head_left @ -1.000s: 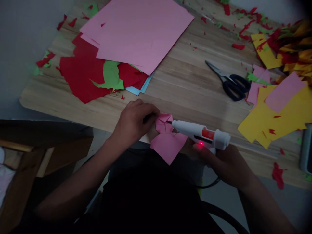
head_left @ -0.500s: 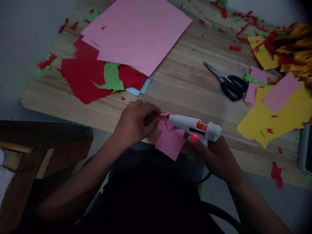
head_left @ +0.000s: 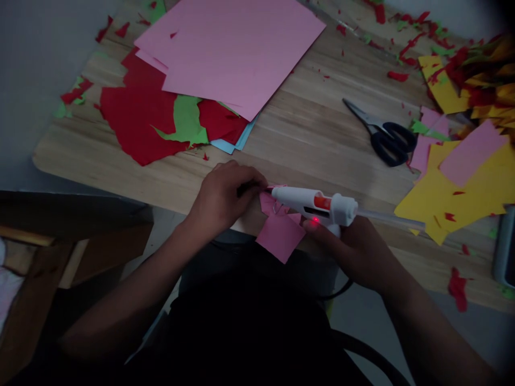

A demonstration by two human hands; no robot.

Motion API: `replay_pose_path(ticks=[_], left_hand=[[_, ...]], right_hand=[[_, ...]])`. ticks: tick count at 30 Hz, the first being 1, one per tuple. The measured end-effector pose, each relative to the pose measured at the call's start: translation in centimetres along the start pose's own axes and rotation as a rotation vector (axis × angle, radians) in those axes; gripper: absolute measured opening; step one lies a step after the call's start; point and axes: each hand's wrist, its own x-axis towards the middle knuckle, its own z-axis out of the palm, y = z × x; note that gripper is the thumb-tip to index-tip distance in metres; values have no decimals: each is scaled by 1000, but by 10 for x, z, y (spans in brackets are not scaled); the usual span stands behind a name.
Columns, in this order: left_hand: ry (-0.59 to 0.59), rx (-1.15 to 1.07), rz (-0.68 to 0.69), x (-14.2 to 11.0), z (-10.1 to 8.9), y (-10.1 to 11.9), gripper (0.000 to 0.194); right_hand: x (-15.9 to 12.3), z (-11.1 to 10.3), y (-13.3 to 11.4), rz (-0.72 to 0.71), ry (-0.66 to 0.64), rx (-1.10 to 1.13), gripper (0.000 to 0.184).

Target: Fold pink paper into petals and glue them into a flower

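My right hand is wrapped round the handle of a white hot glue gun, which has an orange part, a lit red light and a clear glue stick out of its back. Its nozzle points left, at a folded piece of pink paper by the table's front edge. Thumb and fingers of my left hand pinch the upper left of that pink paper, close to the nozzle. The fingertips and the nozzle's very tip overlap, so I cannot tell whether glue is coming out.
Large pink sheets lie over red paper and a green scrap at the back left. Scissors rest right of centre. Yellow paper and a heap of folded yellow pieces are at the right.
The glue gun has shifted slightly left, its nozzle now further over the pink paper near my left fingers. More of the glue stick shows behind it. The view has moved a little.
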Motion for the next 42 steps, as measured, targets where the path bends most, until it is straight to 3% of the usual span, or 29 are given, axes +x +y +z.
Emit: replay_pose_path(ticks=[13, 27, 42], left_hand=[[29, -7, -8, 0, 3, -4, 10], [19, 41, -15, 0, 3, 0, 8], [7, 111, 21, 0, 5, -3, 4]], right_hand=[[0, -3, -5, 104, -65, -124, 54], [-12, -6, 0, 28, -21, -153, 45], [-17, -9, 1, 49, -14, -188, 50]])
